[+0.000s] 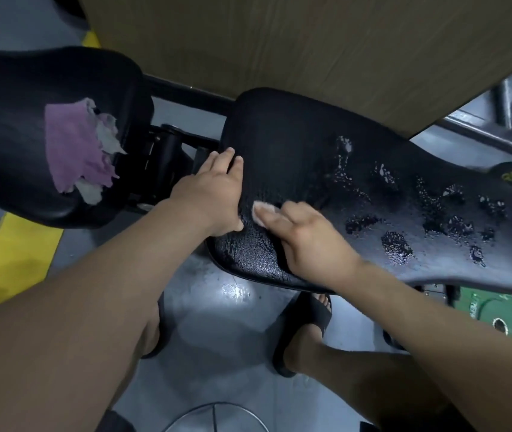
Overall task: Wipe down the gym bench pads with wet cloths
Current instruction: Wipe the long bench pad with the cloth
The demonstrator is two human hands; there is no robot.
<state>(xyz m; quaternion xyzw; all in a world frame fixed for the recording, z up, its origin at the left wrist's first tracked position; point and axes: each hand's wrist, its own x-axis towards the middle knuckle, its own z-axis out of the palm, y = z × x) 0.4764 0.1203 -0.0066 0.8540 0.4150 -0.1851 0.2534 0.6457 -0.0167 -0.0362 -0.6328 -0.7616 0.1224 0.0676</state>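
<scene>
Two black bench pads fill the view. The long pad (373, 169) on the right is wet, with dark beaded water patches across its far half. My left hand (214, 194) rests flat on that pad's left end, fingers straight. My right hand (304, 241) is on the pad's near edge with fingers bent over a small white cloth (265, 207); only a blurred corner of it shows past my fingertips. A purple and white cloth (77, 151) lies loose on the other pad (14, 120) at the left, touched by neither hand.
A black metal hinge and frame (167, 157) join the two pads. A wooden board (310, 42) stands behind. Below are a wet grey floor (223, 322), yellow floor marking (8, 254), my sandalled feet, and a green weight plate (494, 319) at the right.
</scene>
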